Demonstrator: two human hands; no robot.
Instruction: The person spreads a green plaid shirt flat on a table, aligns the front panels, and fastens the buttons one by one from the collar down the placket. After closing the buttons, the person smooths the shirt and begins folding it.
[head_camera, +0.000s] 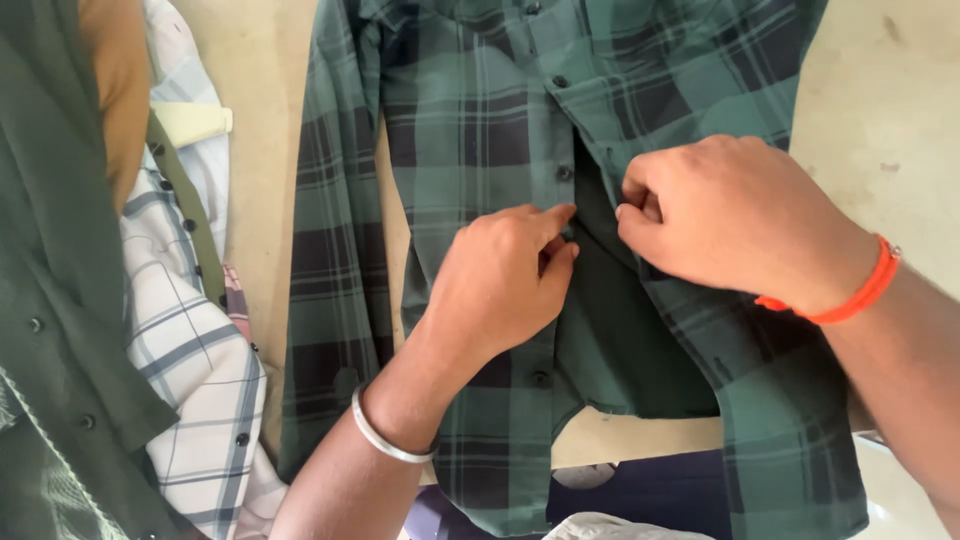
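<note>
Head view shows the left hand (500, 285) pinching the button edge of a green plaid shirt (470, 130) between thumb and forefinger, the grip closed tight on the cloth just below a dark button (564, 173). The right hand (735, 220) is curled into a near fist just beside it, its grip closed on the opposite front edge of the same shirt, with the finger ends hidden inside the fold. The two hands are near one another but apart, with a gap of dark green inner cloth between them.

The shirt lies spread flat, collar end toward the far edge of the desk (890, 110), its hem hanging over the near edge. A silver bangle (385, 440) circles the left wrist and an orange band (850, 295) the right.

Several slips look possible. The two front edges could be matched at the wrong level, since the lower part stands open and another button (540, 378) sits well below the pinch; a skipped hole would leave the front skewed. The small button could also slide out of the pinch because the cloth is loose and slack. Tugging from the right could drag the whole shirt toward the near edge, where much of it already overhangs.

By the left edge of the desk lies a heap of other garments, a white checked shirt (195, 360) and a dark green one (50, 250), well apart from the hands.
</note>
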